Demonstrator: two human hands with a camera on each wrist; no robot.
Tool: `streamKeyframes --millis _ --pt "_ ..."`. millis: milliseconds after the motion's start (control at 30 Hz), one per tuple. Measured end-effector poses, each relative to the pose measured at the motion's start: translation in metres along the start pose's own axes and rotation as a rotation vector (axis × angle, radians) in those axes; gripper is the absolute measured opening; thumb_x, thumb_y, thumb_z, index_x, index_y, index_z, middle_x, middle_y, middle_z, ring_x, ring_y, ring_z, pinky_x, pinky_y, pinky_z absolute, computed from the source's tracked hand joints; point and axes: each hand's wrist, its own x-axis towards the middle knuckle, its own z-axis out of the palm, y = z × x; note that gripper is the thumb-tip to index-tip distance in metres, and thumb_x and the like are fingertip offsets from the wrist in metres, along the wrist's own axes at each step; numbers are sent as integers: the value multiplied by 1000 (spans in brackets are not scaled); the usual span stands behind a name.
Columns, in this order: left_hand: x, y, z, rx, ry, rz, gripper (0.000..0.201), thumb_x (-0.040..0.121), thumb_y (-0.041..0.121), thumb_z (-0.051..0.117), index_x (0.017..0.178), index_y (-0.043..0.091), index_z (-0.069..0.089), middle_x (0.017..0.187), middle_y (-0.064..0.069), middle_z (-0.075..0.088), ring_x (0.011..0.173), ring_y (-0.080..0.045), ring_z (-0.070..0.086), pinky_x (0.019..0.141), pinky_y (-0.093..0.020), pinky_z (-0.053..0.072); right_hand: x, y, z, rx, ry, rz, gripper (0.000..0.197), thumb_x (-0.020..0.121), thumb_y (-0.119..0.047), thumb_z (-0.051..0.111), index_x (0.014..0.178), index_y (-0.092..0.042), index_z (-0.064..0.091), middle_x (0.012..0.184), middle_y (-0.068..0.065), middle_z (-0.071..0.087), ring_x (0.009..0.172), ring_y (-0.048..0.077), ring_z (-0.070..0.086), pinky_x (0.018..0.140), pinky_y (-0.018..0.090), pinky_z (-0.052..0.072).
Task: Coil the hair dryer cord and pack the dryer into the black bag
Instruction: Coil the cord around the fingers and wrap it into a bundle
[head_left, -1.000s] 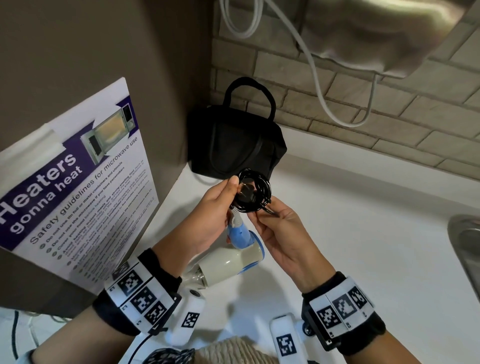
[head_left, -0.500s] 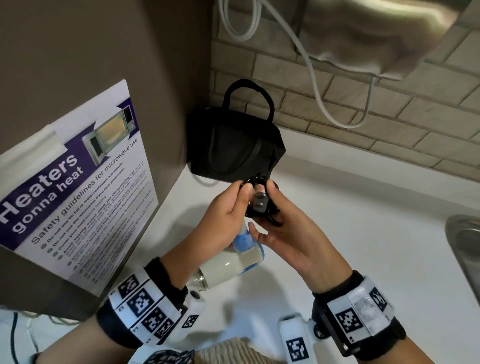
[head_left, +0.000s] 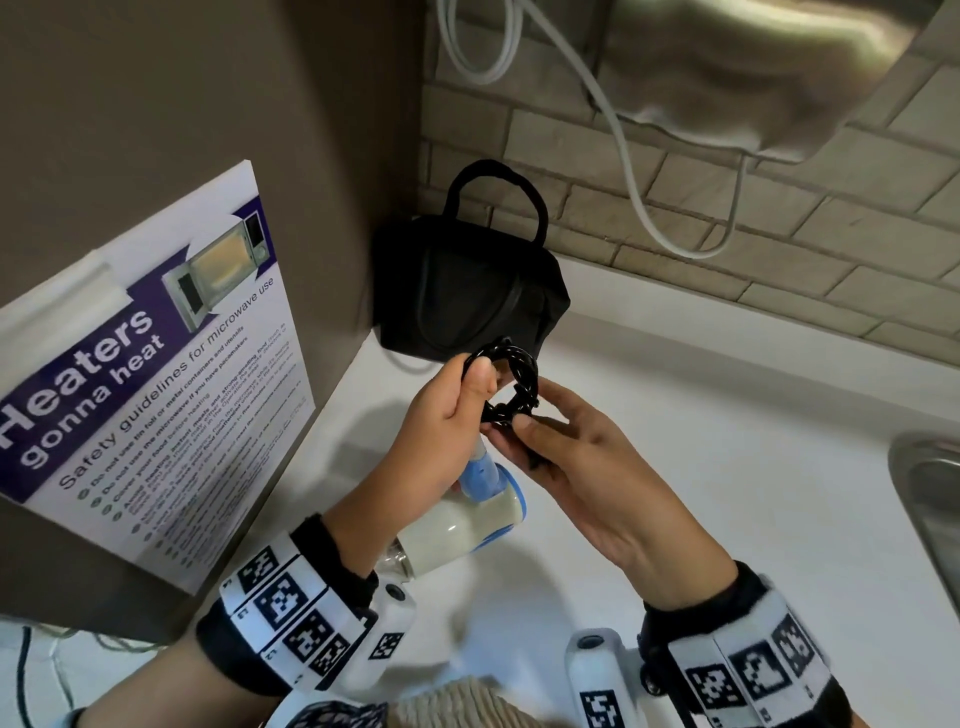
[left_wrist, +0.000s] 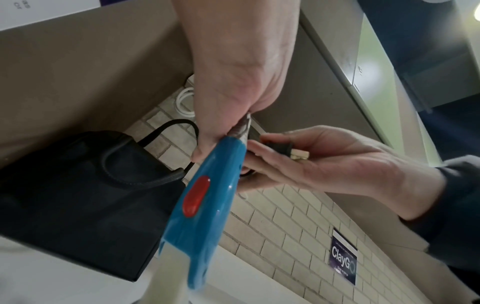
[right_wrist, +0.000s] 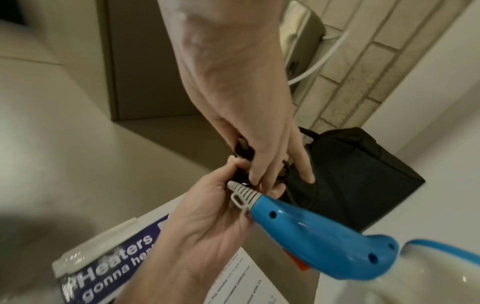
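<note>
Cord (head_left: 506, 382) is pinched as a small coil by the left hand (head_left: 447, 415); its plug (left_wrist: 280, 147) is held in the right hand (head_left: 587, 467). Below hangs the dryer (head_left: 462, 530), with the black bag (head_left: 467, 296) shut, just beyond both hands

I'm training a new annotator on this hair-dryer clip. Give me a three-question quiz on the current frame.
1. True or false: the hair dryer is already inside the black bag.
2. Which hand pinches the cord coil at its top? A. left hand B. right hand
3. Fill in: the plug lies in the ____ hand.

Key: 1 false; 2 A; 3 right.
</note>
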Motion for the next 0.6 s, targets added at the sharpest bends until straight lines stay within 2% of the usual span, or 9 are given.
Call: streamKeyframes --millis 100,167,233,300,367,433,533,600 --pt "1 1 4 -17 11 -9 29 102 29 35 101 18 62 99 11 69 98 3 63 91 -17 47 -9 4 1 -324 76 -77 50 97 -10 47 143 -19 32 119 5 66 107 15 65 103 36 45" --pt "2 -1 5 -37 44 -33 33 102 29 34 107 12 62 103 6 71 100 1 64 93 -18 47 -16 6 4 -556 130 -118 56 97 -16 46 147 -20 22 123 -6 62 110 12 62 104 36 44" --pt "4 -5 6 -58 91 -59 35 102 32 34 107 13 63 102 4 71 100 -3 65 95 -22 46 -24 7 5 -803 140 -212 50 97 -18 46 145 -20 29 113 -9 63 106 13 63 97 34 48" --pt "7 -8 7 -55 134 -74 36 102 36 35 104 15 63 101 2 71 101 -9 66 97 -29 47 -33 7 5 -980 143 -313 33 96 -16 46 129 -21 47 103 -2 68 98 18 65 86 34 50" --pt "10 -7 4 -79 183 -103 36 101 37 35 98 14 63 94 -3 71 95 -17 67 99 -36 47 -44 7 6 -1077 116 -380 19 95 -15 46 110 -22 56 98 -1 71 89 17 65 79 34 50" --pt "16 -7 -1 -117 240 -155 40 100 40 37 99 10 63 85 -6 70 86 -20 67 100 -43 48 -55 10 7 -1112 34 -401 21 93 -19 43 105 -30 57 93 -9 71 84 9 66 76 31 51" --pt "20 -10 -8 -132 211 -172 56 90 57 38 106 11 65 101 -7 74 101 -25 68 100 -48 47 -64 16 1 -1057 -52 -338 31 88 -23 38 111 -35 54 95 -18 69 89 -3 65 81 25 53" --pt "17 -8 -8 -157 172 -164 50 92 51 38 101 13 68 105 -9 73 102 -28 69 101 -48 45 -63 19 -9 -1037 -61 -305 29 87 -24 37 109 -31 54 94 -20 69 90 -5 65 82 26 53"
